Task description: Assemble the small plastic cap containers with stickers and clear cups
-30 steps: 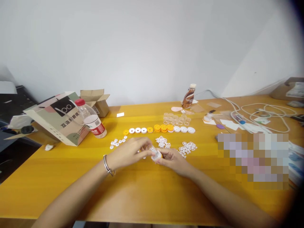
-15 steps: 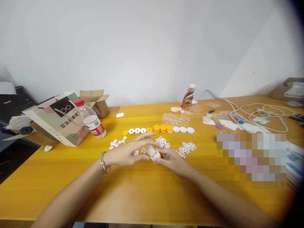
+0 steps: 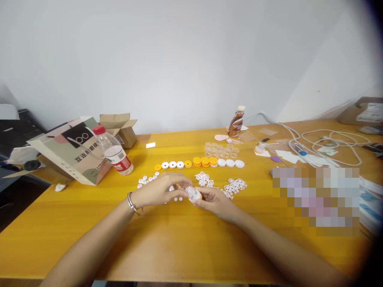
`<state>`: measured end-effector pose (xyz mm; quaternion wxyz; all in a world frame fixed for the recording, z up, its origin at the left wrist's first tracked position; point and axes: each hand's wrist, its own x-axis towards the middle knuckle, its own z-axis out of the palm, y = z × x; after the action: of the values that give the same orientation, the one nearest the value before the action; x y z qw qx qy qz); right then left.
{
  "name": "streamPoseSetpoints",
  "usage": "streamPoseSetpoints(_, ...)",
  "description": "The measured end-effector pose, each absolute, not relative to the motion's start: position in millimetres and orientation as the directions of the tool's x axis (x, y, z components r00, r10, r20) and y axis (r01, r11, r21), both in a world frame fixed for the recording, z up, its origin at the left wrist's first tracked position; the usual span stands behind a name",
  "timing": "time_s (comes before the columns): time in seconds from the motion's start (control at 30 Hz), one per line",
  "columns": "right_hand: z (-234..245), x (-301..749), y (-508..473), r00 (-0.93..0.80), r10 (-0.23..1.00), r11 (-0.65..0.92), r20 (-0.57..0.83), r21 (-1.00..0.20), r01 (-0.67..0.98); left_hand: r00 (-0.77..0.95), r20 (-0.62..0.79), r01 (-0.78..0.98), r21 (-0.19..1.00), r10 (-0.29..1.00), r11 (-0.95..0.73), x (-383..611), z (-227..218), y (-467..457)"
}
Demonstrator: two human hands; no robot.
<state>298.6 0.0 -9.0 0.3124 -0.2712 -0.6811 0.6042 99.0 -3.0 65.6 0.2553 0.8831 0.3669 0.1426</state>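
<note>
Between my hands, over the middle of the table, is a small clear-domed container [image 3: 193, 194] with white parts inside and an orange-edged base. My right hand [image 3: 217, 201] grips it by the base. The fingertips of my left hand [image 3: 164, 189] close on its clear end; a metal bracelet circles that wrist. Small white discs [image 3: 178, 199] lie below my left fingers. White openwork pieces are heaped just behind [image 3: 204, 179] and to the right [image 3: 235, 185]. A row of orange and white rings [image 3: 205, 161] runs across behind my hands, with clear cups [image 3: 221, 149] beyond it.
Small white knobs [image 3: 145, 180] lie left of my left hand. Farther left stand a water bottle [image 3: 115, 153], a paper bag [image 3: 86, 159] and a cardboard box [image 3: 127, 131]. A coffee bottle [image 3: 236, 123] stands at the back; cables [image 3: 329, 135] and papers [image 3: 287, 156] cover the right side.
My left hand's spread fingers have come down and closed on the clear end of the container. My right hand keeps its grip in nearly the same place.
</note>
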Motion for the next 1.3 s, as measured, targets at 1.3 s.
streamPoseSetpoints(1.3, -11, 299, -1, -0.597, 0.781, 0.231, 0.186, -0.973, 0.000, 0.584, 0.178, 0.652, 0.479, 0.792, -0.588, 113, 58, -14)
